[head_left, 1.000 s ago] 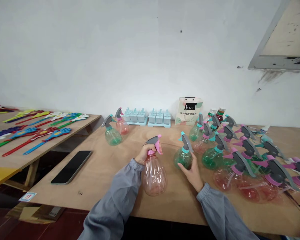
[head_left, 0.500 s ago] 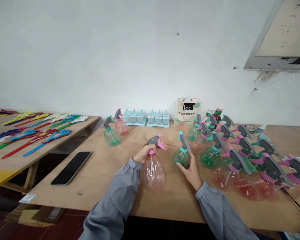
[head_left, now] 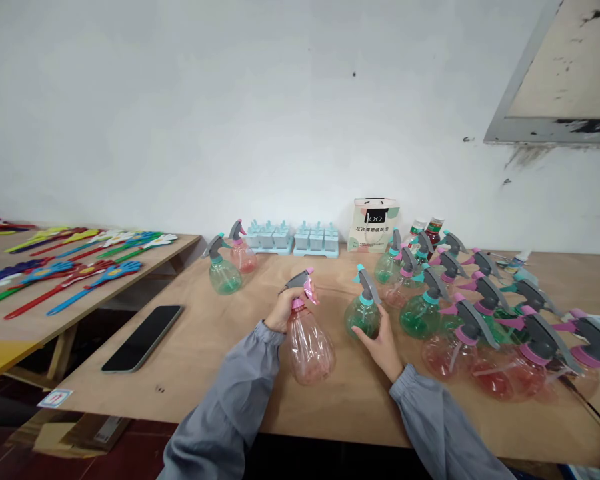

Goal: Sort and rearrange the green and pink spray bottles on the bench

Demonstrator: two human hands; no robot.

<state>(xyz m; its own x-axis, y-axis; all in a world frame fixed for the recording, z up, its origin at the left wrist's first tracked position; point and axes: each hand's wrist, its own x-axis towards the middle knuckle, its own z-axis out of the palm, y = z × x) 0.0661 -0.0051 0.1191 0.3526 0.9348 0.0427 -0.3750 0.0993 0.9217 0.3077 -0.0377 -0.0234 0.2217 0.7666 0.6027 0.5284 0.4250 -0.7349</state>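
My left hand (head_left: 286, 308) is closed round the neck of a pink spray bottle (head_left: 311, 350) with a grey and pink trigger head. That bottle leans, its head tipped to the left. To the right, my right hand (head_left: 381, 341) wraps its thumb and fingers round the body of a green spray bottle (head_left: 359, 315), which stands upright on the wooden table (head_left: 220, 360). Its far-side fingers are partly hidden. More pink and green bottles, such as a green spray bottle (head_left: 420, 313), crowd the table right of my right hand.
A green spray bottle (head_left: 225, 275) and a pink spray bottle (head_left: 243, 256) stand back left. Behind are light-blue ice-pop moulds (head_left: 316, 239) and a paper bag (head_left: 374, 227). A phone (head_left: 143, 339) lies at left. Colourful flower-and-hand-shaped strips (head_left: 80, 279) lie on another table.
The pink bottle in my left hand has tilted, its head moving left and its base slightly right. My right hand stays on the green bottle.
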